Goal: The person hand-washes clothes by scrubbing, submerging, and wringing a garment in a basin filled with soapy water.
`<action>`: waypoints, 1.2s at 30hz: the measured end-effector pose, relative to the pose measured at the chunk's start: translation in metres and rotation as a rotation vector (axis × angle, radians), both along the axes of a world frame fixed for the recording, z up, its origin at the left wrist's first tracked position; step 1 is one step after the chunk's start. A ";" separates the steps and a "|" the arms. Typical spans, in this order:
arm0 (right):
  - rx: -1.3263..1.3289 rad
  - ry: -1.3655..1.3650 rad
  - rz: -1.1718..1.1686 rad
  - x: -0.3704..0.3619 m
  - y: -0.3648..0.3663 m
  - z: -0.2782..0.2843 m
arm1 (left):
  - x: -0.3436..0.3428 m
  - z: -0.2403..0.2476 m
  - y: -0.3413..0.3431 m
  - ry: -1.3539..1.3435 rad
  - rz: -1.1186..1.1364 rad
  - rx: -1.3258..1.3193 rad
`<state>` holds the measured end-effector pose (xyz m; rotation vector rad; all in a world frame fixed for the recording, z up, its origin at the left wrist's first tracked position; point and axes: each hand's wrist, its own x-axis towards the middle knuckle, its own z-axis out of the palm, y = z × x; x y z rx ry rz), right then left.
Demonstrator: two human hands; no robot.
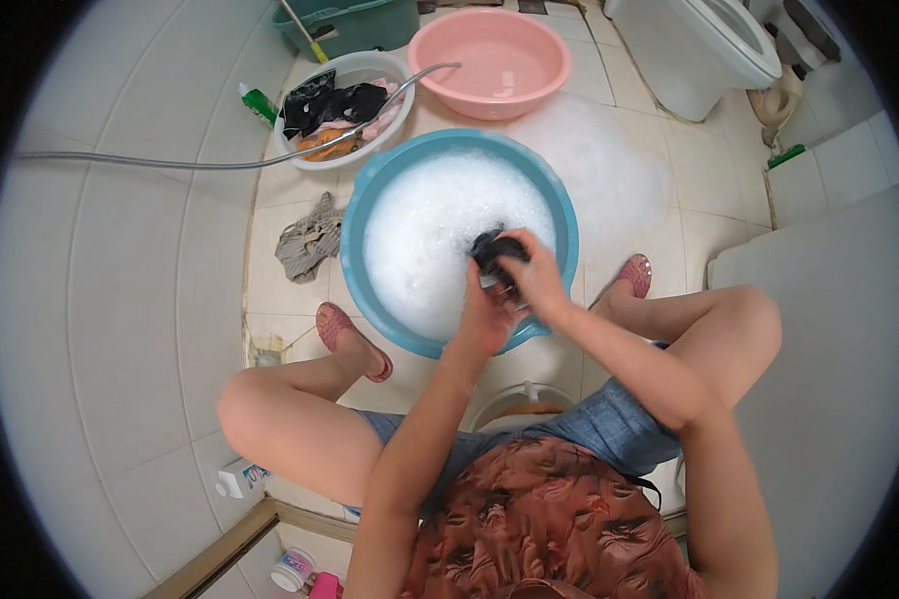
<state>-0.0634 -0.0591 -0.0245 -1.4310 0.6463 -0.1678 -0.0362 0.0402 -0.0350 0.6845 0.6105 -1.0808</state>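
Note:
A blue plastic basin (357, 215) full of white suds (435, 225) stands on the floor between my feet. Over its right side, both hands grip a wet black cloth item (489, 252), bunched up and streaked with foam. My left hand (486, 311) holds it from below and near me. My right hand (535, 275) closes on it from the right, its fingers curled over the top. The garment's exact kind cannot be made out, and my fingers partly hide it.
Behind stand a pink basin (490, 108) and a white basin (406, 120) of clothes, crossed by a metal shower hose (200, 165). A grey striped cloth (310, 240) lies left on the tiles. Foam (614, 165) covers floor at right, near a toilet (684, 60). A green tub (370, 25) is farthest back.

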 end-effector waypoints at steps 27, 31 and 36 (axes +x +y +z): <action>-0.693 -0.246 -0.048 0.022 0.086 0.030 | 0.048 -0.071 0.025 -0.434 0.185 -0.612; -0.683 -0.156 -0.167 0.028 0.069 0.013 | 0.040 -0.061 0.017 -0.324 0.243 -0.116; -0.425 -0.036 -0.263 0.046 0.010 -0.012 | 0.048 0.016 0.004 -0.291 0.201 -0.147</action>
